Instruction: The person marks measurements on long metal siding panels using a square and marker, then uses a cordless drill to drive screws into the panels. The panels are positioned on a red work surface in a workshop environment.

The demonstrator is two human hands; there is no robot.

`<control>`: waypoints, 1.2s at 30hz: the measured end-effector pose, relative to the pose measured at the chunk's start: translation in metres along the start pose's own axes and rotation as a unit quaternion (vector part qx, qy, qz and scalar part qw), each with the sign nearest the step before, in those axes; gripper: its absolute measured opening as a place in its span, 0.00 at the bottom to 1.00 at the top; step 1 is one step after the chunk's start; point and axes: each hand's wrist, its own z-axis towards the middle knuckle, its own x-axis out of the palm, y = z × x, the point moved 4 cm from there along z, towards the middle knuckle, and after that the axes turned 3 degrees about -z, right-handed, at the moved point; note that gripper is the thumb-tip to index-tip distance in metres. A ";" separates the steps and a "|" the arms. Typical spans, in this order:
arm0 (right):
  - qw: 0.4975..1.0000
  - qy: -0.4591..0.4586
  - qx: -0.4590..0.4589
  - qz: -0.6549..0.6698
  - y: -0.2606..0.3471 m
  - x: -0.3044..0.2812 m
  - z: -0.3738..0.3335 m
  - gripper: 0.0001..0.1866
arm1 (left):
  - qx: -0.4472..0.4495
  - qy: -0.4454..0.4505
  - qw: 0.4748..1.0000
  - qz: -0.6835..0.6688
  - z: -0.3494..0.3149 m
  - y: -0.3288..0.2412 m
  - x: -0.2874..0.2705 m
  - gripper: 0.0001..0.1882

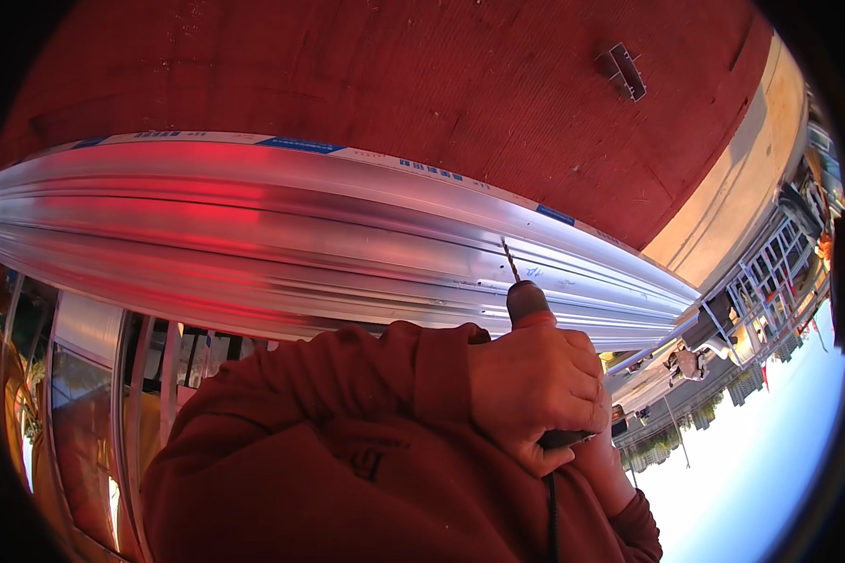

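Observation:
A corded power drill with a dark body points away from me. Its thin twist bit meets the face of the long silver aluminium profiles, and the tip appears to touch the metal. My left hand, coming across from the left in a dark red sleeve, is wrapped over the drill body. Behind it, my right hand is closed at the drill's rear grip, its fingers mostly hidden by the left hand. A black cord hangs down from the handle.
Beyond the profiles lies a red board surface, with a short cut piece of profile on it. Printed protective film lines the profiles' far edge. Metal-framed panels stand at lower left; a metal rack is at right.

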 end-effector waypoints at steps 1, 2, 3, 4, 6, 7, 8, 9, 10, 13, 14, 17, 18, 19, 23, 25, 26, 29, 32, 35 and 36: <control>0.999 -0.004 -0.020 -0.025 -0.009 0.005 -0.006 0.16 | 0.000 0.003 1.000 -0.001 -0.001 0.000 0.000 0.22; 0.998 -0.005 -0.034 -0.046 -0.009 0.007 -0.009 0.17 | 0.000 0.005 1.000 -0.002 -0.001 0.000 -0.001 0.22; 0.997 -0.007 -0.049 -0.067 -0.010 0.008 -0.011 0.17 | 0.003 0.004 1.000 -0.004 0.000 0.000 -0.002 0.22; 0.995 -0.006 -0.059 -0.084 -0.008 0.007 -0.012 0.17 | 0.006 0.004 1.000 -0.005 0.000 0.000 -0.002 0.23; 0.992 -0.002 -0.076 -0.104 -0.002 0.004 -0.011 0.17 | 0.006 0.007 1.000 -0.004 0.000 0.001 -0.002 0.23; 0.991 0.000 -0.083 -0.108 0.002 0.002 -0.008 0.17 | 0.003 0.010 1.000 -0.002 0.000 0.000 -0.002 0.23; 0.991 0.001 -0.084 -0.105 0.002 0.002 -0.008 0.17 | 0.000 0.013 1.000 0.000 0.000 0.000 -0.002 0.23; 0.991 0.002 -0.084 -0.102 0.002 0.002 -0.008 0.17 | 0.001 0.012 1.000 -0.001 0.000 0.001 -0.002 0.23; 0.993 0.001 -0.079 -0.092 -0.003 0.004 -0.009 0.17 | 0.002 0.010 1.000 -0.001 0.000 0.001 -0.002 0.23; 0.993 0.002 -0.071 -0.093 -0.005 0.004 -0.010 0.17 | 0.004 0.004 1.000 -0.004 -0.002 0.001 -0.002 0.22; 0.993 0.005 -0.063 -0.095 -0.004 0.003 -0.009 0.17 | 0.004 0.002 1.000 -0.005 -0.002 0.002 -0.002 0.22; 0.994 0.021 -0.034 -0.098 0.006 -0.003 -0.003 0.18 | 0.009 -0.005 1.000 0.001 0.000 0.001 -0.003 0.22; 0.994 0.027 -0.026 -0.100 0.007 -0.004 -0.002 0.18 | 0.010 -0.007 1.000 0.000 0.000 0.001 -0.003 0.22; 0.994 0.032 -0.028 -0.104 0.007 -0.005 -0.002 0.18 | 0.012 -0.009 1.000 0.000 0.000 0.000 -0.003 0.22; 0.993 0.039 -0.031 -0.112 0.008 -0.006 -0.001 0.18 | 0.015 -0.009 1.000 0.004 -0.002 -0.001 -0.005 0.22; 0.992 0.033 -0.026 -0.115 0.008 -0.006 -0.002 0.18 | 0.014 -0.005 1.000 0.003 -0.002 -0.001 -0.005 0.22; 0.993 0.028 -0.024 -0.112 0.008 -0.005 -0.003 0.18 | 0.012 -0.003 1.000 0.002 -0.002 -0.001 -0.004 0.23; 0.995 0.008 -0.026 -0.099 0.008 -0.002 -0.003 0.18 | 0.018 -0.014 1.000 -0.002 -0.001 0.000 -0.005 0.23; 0.996 0.001 -0.033 -0.086 0.005 -0.001 -0.007 0.17 | 0.018 -0.015 1.000 0.000 -0.002 -0.002 -0.005 0.23; 0.997 -0.015 -0.040 -0.068 0.002 0.002 -0.008 0.17 | 0.018 -0.013 1.000 -0.005 -0.001 -0.002 -0.007 0.23; 0.997 -0.019 -0.040 -0.067 0.002 0.003 -0.008 0.17 | 0.020 -0.014 1.000 -0.008 -0.001 -0.002 -0.007 0.23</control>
